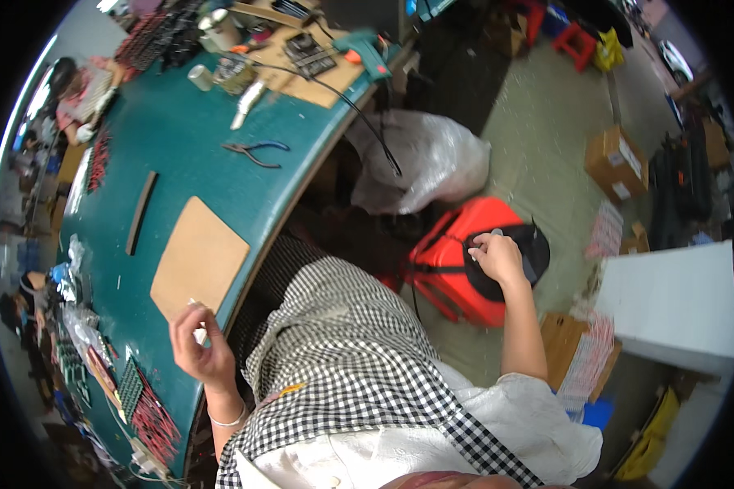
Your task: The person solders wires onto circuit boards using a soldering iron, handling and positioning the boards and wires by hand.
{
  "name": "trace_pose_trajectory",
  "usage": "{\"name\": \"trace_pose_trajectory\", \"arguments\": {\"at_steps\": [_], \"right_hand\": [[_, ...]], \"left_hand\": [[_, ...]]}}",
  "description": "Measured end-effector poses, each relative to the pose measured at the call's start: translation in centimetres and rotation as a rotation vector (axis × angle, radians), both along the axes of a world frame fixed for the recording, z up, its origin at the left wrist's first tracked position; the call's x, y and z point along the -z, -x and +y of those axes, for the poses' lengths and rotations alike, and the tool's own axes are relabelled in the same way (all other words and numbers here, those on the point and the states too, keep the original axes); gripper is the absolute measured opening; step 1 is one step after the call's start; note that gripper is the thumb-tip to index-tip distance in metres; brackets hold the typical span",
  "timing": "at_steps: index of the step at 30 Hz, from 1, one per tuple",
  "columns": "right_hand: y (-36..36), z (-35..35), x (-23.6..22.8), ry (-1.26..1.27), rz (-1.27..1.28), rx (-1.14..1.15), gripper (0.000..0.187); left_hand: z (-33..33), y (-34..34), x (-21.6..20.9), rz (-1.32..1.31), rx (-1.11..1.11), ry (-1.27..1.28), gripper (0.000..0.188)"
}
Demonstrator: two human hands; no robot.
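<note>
My left hand (194,349) is at the near edge of the green table, beside the lower corner of a tan rectangular board (200,259). Its thumb and fingers are curled together, with a small whitish bit showing at the tips that is too small to name. Out to the right, my right hand (499,259) is above a red plastic stool (465,285) with a black cover or strap on top. The fingers there are pinched, and a small greyish tip shows by them; what they hold I cannot make out.
Pliers (257,153) with blue handles and a dark strip (142,213) lie on the table (179,147). A teal glue gun (363,50) and its cable sit at the far end. Bundled red wires (153,420) lie at left. A plastic bag (432,159) and carton (617,165) stand on the floor.
</note>
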State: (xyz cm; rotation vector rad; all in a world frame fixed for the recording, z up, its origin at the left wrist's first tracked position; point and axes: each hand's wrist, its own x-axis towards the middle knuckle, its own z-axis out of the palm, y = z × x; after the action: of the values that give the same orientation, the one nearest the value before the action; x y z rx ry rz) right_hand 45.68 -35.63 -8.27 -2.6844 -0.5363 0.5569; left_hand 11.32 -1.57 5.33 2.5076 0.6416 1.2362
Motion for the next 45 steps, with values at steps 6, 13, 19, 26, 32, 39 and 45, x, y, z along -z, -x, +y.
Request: {"name": "trace_pose_trajectory", "arguments": {"at_steps": [6, 13, 19, 26, 32, 39, 45], "right_hand": [[-4.7, 13.9, -8.1, -0.656, -0.249, -0.213, 0.031], [-11.0, 34.6, -16.3, -0.894, -0.346, -0.483, 0.027], [-21.1, 52.8, -16.8, -0.547, -0.684, -0.589, 0.037], [-32.3, 62.2, -13.6, -0.21, -0.464, -0.487, 0.055], [-28.6, 64.4, -14.3, -0.22, -0.663, -0.39, 0.035], [-18.2, 55.7, -21.2, -0.715, -0.951, -0.672, 0.019], [2.9, 41.9, -33.6, -1.389, -0.768, -1.186, 0.031]], "left_hand": [[1.3, 1.8, 1.8, 0.02, -0.17, -0.147, 0.025], [3.9, 6.9, 6.0, 0.181, -0.463, -0.258, 0.038], [3.4, 7.2, 6.4, 0.262, -0.589, -0.202, 0.04], [3.9, 6.5, 5.2, 0.286, -0.589, -0.117, 0.051], [3.4, 6.8, 4.6, 0.307, -0.639, -0.094, 0.052], [3.2, 6.5, 4.3, 0.279, -0.558, -0.092, 0.047], [4.5, 5.3, -6.5, -0.157, -0.394, -0.157, 0.052]]}}
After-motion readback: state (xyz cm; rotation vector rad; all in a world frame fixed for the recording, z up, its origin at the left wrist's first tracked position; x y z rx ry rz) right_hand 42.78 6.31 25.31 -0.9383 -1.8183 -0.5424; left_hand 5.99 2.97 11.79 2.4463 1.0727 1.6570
